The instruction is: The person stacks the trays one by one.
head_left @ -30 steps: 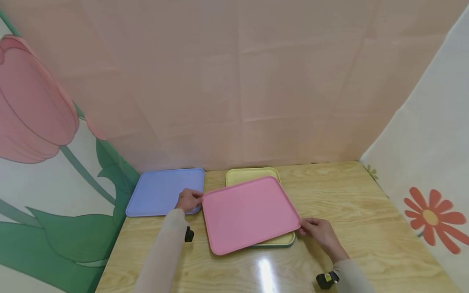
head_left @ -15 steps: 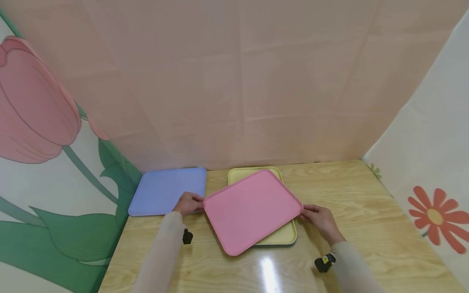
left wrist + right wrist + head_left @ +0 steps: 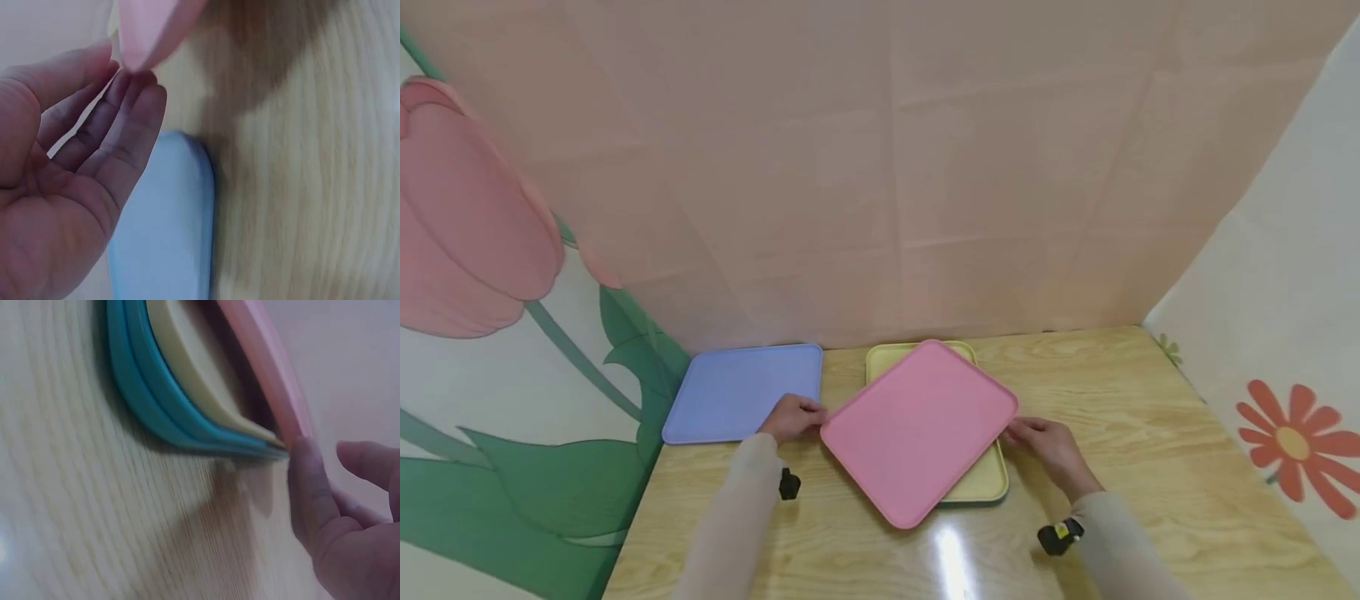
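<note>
A pink tray point(image 3: 917, 433) is raised over a stack, turned diagonally across it. Near its left corner my left hand point(image 3: 793, 417) pinches the edge between thumb and fingers, seen close up in the left wrist view. At the right corner my right hand point(image 3: 1051, 450) touches the edge with its fingers from below, while the thumb stands apart from the tray in the right wrist view. Beneath lies a yellow tray point(image 3: 981, 483), partly covered. Under that, teal trays point(image 3: 147, 400) show their rims. A dark gap separates pink from yellow.
A blue tray point(image 3: 745, 392) lies at the back left of the wooden table point(image 3: 1150, 467), close to the left hand. A plain backdrop point(image 3: 887, 208) rises behind the table. Flower-printed sheets point(image 3: 1292, 333) stand at both sides.
The pink tray has turned anticlockwise, its far corner swinging left and its near corner right. Both hands have moved along with it, and the right thumb is now off the tray.
</note>
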Tool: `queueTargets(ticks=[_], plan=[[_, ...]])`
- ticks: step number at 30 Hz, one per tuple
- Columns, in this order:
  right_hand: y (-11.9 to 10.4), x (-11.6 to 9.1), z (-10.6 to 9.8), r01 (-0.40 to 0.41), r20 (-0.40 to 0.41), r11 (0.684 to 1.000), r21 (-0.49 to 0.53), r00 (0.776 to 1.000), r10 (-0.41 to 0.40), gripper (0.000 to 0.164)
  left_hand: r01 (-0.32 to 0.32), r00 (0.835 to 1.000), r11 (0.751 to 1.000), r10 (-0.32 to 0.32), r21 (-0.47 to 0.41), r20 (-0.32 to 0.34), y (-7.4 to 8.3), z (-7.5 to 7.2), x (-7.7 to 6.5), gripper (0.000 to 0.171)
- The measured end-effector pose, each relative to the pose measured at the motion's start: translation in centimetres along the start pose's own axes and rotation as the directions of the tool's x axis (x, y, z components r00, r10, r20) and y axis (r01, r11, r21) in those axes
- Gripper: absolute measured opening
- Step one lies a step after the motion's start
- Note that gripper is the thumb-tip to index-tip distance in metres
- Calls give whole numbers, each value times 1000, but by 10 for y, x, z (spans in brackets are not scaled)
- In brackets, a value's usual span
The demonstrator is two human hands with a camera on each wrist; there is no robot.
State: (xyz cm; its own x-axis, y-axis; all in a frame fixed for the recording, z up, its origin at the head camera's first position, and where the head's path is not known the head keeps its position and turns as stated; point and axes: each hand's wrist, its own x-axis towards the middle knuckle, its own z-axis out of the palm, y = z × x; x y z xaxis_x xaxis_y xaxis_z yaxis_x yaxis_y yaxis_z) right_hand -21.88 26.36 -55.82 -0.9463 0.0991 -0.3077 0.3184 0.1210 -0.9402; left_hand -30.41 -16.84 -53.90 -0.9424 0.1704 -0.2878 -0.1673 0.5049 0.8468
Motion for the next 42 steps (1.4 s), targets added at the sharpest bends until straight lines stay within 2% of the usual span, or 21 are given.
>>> queueTargets(ticks=[5, 9, 14, 22, 29, 33, 38, 42], plan=[[-1, -8, 9, 4, 101, 987, 160, 995, -20, 42, -40, 999, 998, 41, 55, -13, 1, 5, 9, 17], [-4, -8, 10, 15, 112, 983, 182, 993, -36, 43, -52, 999, 996, 51, 77, 16, 2, 7, 9, 15], [-8, -6, 10, 41, 103, 979, 200, 993, -63, 44, -37, 998, 997, 34, 66, 49, 3, 10, 5, 15], [-8, -3, 16, 43, 114, 983, 178, 991, -64, 42, -4, 986, 1000, 5, -5, 165, 6, 10, -2, 22], [-9, 0, 16, 85, 91, 990, 112, 991, -95, 43, -36, 972, 999, 27, 35, 232, 3, 14, -4, 16], [-11, 0, 15, 107, 96, 989, 98, 989, -117, 45, -37, 961, 999, 44, -31, 274, 3, 18, -8, 19], [-15, 1, 13, 110, 122, 989, 103, 985, -122, 49, 0, 950, 991, 43, -137, 309, 6, 24, -13, 29], [-14, 1, 11, 97, 131, 992, 78, 986, -107, 50, -19, 949, 990, 61, -137, 310, 7, 27, -16, 24]])
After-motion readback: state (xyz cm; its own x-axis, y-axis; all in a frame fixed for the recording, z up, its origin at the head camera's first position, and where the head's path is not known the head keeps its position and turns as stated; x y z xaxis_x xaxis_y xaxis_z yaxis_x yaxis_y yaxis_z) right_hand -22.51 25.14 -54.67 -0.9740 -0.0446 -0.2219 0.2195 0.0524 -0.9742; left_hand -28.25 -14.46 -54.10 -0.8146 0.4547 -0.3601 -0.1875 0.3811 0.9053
